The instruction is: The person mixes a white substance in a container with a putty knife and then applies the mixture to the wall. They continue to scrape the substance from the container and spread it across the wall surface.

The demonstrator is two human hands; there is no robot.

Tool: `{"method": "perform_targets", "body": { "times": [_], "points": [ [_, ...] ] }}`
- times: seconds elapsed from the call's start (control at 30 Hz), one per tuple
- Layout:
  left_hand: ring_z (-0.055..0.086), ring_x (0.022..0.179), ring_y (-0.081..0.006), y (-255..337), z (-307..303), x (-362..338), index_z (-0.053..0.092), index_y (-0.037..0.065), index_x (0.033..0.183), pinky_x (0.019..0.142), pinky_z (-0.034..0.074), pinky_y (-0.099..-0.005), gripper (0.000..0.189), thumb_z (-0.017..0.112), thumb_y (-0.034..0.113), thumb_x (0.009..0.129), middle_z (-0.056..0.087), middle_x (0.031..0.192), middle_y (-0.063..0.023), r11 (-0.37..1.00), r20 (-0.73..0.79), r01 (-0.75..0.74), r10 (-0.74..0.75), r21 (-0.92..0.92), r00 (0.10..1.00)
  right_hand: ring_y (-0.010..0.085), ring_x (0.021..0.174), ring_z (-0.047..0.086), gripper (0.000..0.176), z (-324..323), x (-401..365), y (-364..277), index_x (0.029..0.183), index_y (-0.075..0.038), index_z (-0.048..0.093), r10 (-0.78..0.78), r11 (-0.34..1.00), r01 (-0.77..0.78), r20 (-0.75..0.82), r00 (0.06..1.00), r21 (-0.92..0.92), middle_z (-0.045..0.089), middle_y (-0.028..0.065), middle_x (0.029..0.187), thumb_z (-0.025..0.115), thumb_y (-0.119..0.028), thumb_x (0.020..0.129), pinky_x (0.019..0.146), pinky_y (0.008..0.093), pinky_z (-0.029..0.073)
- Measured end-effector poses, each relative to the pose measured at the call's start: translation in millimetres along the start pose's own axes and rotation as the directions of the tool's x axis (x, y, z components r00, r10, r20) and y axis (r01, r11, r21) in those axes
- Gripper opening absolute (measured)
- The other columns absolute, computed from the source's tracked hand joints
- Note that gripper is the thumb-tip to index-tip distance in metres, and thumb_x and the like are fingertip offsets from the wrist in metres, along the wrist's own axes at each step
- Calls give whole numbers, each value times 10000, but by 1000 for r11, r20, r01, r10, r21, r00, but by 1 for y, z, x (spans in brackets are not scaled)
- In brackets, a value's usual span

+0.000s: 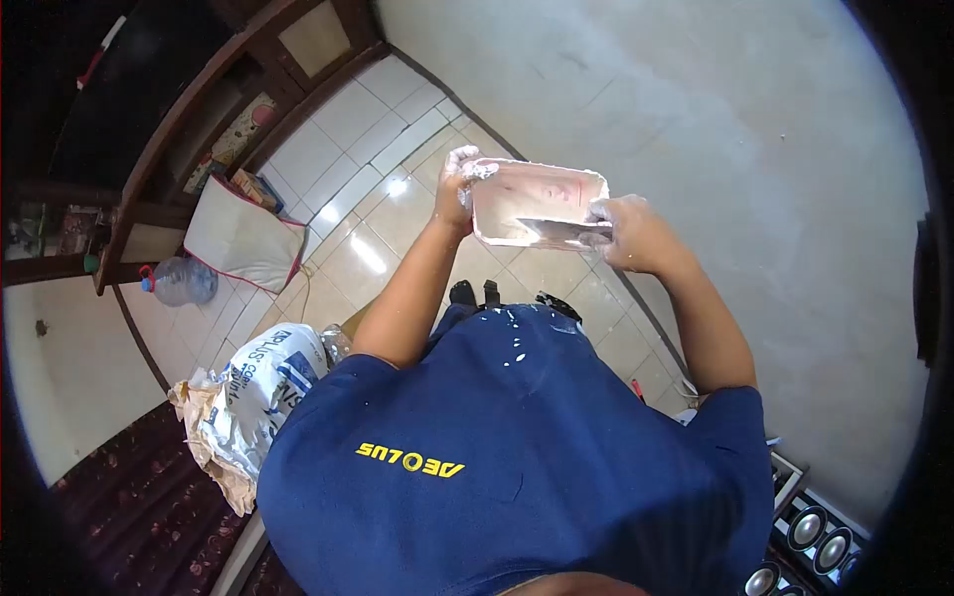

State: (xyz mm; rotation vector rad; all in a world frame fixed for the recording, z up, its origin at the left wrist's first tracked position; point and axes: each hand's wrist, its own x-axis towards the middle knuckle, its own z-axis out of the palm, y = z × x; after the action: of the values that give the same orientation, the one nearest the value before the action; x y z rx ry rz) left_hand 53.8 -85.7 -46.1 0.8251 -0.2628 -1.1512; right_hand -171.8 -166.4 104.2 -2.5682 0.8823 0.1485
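Observation:
My left hand (460, 187), smeared with white paste, grips the left end of a pinkish rectangular mud pan (481, 230). The pan is tilted so that its inside faces me, and white paste coats its rim and inner walls. At the pan's right end, my right hand (628, 233) is closed on a putty knife (568, 233). The knife's dark, wide blade lies across the lower inside of the pan, with a pale patch of paste at its left end. White residue covers the right fingers too. Fingers hide the knife's handle.
A large grey wall (755, 169) rises on the right. On the left are a wooden cabinet (149, 149), a pale cloth cover (238, 233), a water jug (186, 282) and an opened white powder sack (263, 382). Speakers (807, 528) stand at lower right, above the tiled floor (373, 238).

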Motion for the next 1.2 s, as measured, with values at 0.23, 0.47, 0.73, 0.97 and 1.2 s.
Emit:
{"method": "perform_targets", "body": {
  "times": [0.23,0.47,0.73,0.97,1.2],
  "points": [
    [589,837,-242,-4,-1,1,413,63,1110,726,515,-371,409,555,81,727,563,923,-135,993,45,39,-34,-110,998,357,896,580,357,5,16,-12,993,-89,657,-148,987,159,229,962,-31,639,172,900,608,-52,641,797,446,453],
    [586,836,-245,-17,3,-15,408,60,1121,717,514,-359,441,586,67,717,565,955,-145,974,33,196,-193,-114,981,398,753,572,214,22,26,-9,867,-42,655,-70,983,45,135,988,177,606,220,770,618,-94,662,686,445,458],
    [581,845,-221,-18,-8,-15,418,61,1111,740,502,-338,457,633,71,707,555,955,-114,984,108,109,-94,-140,990,365,837,573,264,15,12,-12,951,-38,651,-42,976,43,-8,999,211,635,190,923,635,-131,705,790,418,449],
    [595,943,-309,-12,-3,-18,357,80,1136,828,501,-412,441,575,89,753,576,1048,-219,996,152,91,-91,5,984,388,809,574,230,-26,-7,-24,922,-38,651,55,998,-55,83,995,-7,639,182,832,651,-154,724,738,438,452],
    [597,930,-298,-23,-2,-16,369,78,1162,818,502,-409,462,566,82,744,583,1038,-198,992,185,104,-89,-72,979,378,720,575,163,23,-6,-17,870,-25,633,-181,964,198,-107,978,180,620,201,768,605,-75,718,675,418,467]
  ]
}}
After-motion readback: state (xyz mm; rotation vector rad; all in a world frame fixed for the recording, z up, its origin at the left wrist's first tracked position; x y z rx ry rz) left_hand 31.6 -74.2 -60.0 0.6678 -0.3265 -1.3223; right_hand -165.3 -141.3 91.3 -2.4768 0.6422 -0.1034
